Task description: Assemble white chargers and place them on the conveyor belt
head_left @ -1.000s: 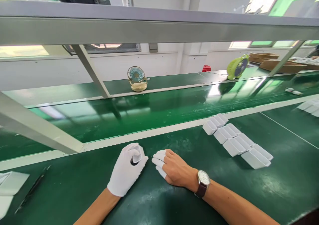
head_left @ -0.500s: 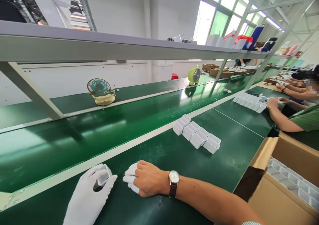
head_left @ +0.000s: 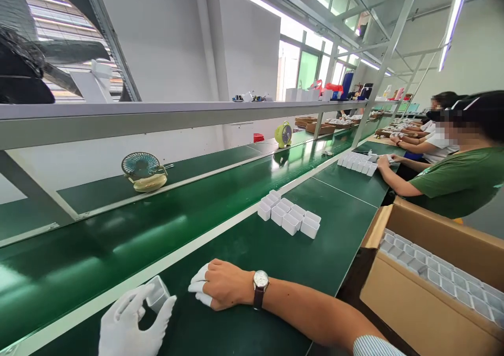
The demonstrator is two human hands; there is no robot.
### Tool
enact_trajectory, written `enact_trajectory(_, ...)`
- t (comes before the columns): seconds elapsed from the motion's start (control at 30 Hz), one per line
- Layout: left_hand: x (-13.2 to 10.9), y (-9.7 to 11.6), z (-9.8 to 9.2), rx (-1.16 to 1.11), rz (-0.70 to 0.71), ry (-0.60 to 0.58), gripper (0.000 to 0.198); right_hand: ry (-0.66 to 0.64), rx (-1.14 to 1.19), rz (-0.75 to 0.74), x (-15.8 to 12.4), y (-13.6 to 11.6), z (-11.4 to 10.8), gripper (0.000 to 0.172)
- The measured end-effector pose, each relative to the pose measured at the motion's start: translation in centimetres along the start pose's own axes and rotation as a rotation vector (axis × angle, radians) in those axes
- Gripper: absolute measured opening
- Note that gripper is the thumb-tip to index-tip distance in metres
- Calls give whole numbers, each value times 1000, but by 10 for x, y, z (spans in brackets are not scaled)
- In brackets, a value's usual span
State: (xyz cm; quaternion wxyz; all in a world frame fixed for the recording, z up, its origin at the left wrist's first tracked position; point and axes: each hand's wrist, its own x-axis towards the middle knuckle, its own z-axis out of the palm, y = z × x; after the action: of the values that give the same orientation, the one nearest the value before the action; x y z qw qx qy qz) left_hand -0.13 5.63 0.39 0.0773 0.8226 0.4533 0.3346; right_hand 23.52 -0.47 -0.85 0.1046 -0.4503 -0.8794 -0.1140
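My left hand (head_left: 132,319), in a white glove, is at the lower left above the green work surface. Its thumb and fingers are around a small white open-topped plastic box (head_left: 158,294), which sits tilted at the fingertips. My right hand (head_left: 222,285) rests on the surface just right of it, with white covers on several fingertips. These fingers lie stretched out and hold nothing. A wristwatch (head_left: 260,280) is on the right wrist. Several matching white boxes (head_left: 290,222) stand in a cluster farther up the surface.
A cardboard carton (head_left: 417,293) filled with white boxes stands at the lower right. Beyond it a co-worker in a green shirt (head_left: 457,180) handles things beside more white boxes (head_left: 356,163). A green conveyor belt (head_left: 157,230) runs along the left, with a small fan (head_left: 144,172) behind it.
The view has tilted up and turned right, showing more of the carton and co-workers. My left thumb and fingers look wider apart around the box. My right hand keeps nearly the same pose.
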Motion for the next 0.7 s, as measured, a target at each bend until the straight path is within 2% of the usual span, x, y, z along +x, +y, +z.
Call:
enact_trajectory(0.17,-21,4,7,15,249,-38,32,30,-38,43,-11,6,-18,25)
enact_trajectory(0.27,-28,2,14,-55,381,-80,29,43,-85,143,-32,13,-33,28)
enact_trajectory(0.4,-32,-2,19,-94,537,-118,28,31,-165,302,-78,30,-54,29)
enact_trajectory(0.5,-35,-5,22,-104,595,-104,30,14,-246,477,-120,47,-69,26)
enact_trajectory(0.6,-36,-4,24,-79,663,-41,37,-13,-329,689,-157,61,-82,17)
enact_trajectory(0.7,-35,3,21,-18,727,53,39,-54,-373,837,-181,66,-88,13)
